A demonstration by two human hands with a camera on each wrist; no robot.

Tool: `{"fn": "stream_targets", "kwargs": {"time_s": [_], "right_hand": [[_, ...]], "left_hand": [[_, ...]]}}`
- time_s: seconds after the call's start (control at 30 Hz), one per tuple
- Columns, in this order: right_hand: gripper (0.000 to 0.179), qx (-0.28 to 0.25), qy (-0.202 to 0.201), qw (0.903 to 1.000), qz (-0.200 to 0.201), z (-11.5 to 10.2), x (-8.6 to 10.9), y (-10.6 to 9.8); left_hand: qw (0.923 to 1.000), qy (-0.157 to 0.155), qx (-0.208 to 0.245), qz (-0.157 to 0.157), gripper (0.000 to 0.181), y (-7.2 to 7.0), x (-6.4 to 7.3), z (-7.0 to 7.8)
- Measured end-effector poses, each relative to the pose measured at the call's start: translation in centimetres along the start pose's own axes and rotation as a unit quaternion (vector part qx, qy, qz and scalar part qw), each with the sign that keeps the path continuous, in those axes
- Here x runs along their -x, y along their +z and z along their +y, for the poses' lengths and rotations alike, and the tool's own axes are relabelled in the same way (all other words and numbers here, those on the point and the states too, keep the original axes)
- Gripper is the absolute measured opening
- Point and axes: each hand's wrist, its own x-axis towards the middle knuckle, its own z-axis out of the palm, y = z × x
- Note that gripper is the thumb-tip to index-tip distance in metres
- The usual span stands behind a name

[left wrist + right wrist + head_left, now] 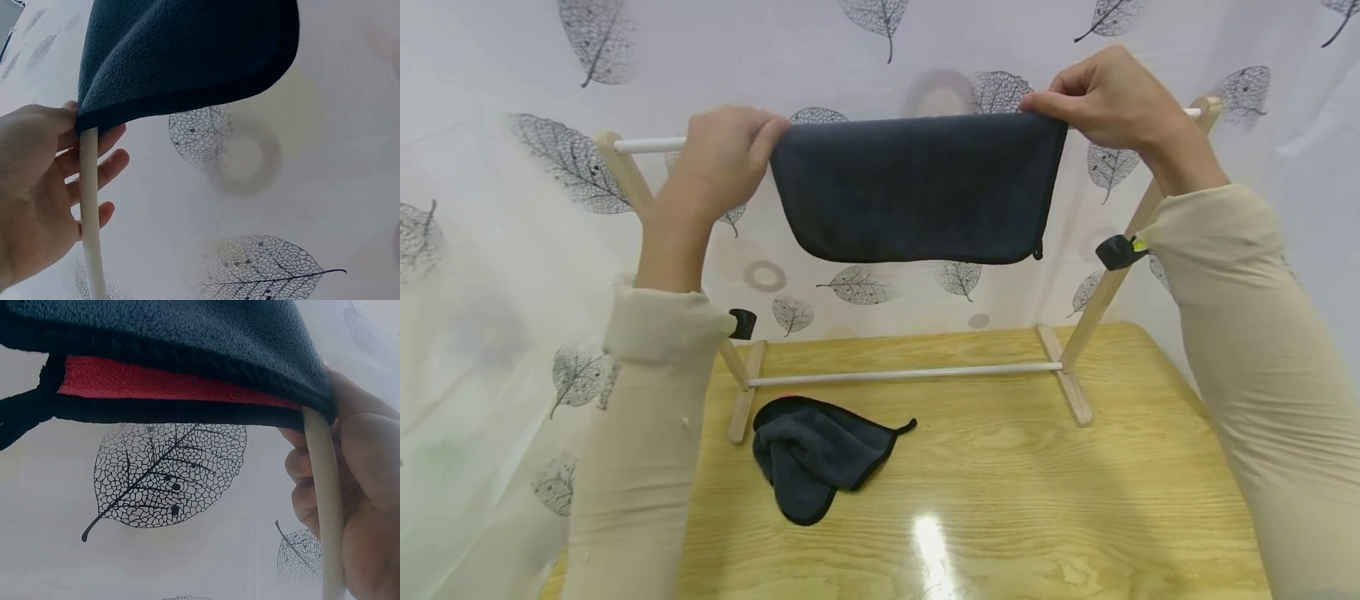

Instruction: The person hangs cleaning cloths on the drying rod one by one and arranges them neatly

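A dark grey towel (pixel 917 192) with black edging hangs folded over the white top bar (pixel 651 145) of a wooden rack. My left hand (pixel 722 158) pinches its left top corner at the bar, the thumb in front and the other fingers behind, as the left wrist view shows. At the opposite top corner, my right hand (pixel 1112 100) pinches the cloth against the bar. A red inner side of the towel (pixel 169 381) shows between its two layers in the right wrist view, where a black hanging loop (pixel 25 415) sticks out.
Another dark grey towel (pixel 820 454) lies crumpled on the wooden table (pixel 1000 500), its loop pointing right. The rack's lower white bar (pixel 910 373) runs behind it, between two wooden feet (pixel 1067 383). A leaf-patterned curtain (pixel 865 308) hangs behind the rack.
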Motion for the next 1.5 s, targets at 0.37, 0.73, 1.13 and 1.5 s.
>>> {"fn": "stream_targets", "kwargs": {"time_s": [0.37, 0.73, 1.13, 1.5], "right_hand": [[0.041, 0.022, -0.011, 0.9997, 0.003, 0.0, -0.2, 0.0], [0.039, 0.034, -0.024, 0.9991, 0.011, -0.1, -0.2, 0.3], [0.040, 0.026, -0.016, 0.9995, 0.011, 0.0, -0.1, 0.4], [0.040, 0.037, -0.016, 0.9991, 0.012, 0.1, -0.1, 0.3]], "left_hand": [[0.9953, -0.015, 0.017, 0.095, 0.035, 1.1, 0.9, 0.3], [0.9963, -0.050, -0.021, 0.066, 0.044, 1.2, 0.5, 0.2], [0.9647, -0.041, 0.112, 0.235, 0.033, 2.6, 1.0, -0.6], [0.8925, -0.045, 0.209, 0.397, 0.022, 5.8, 3.7, 0.0]]}}
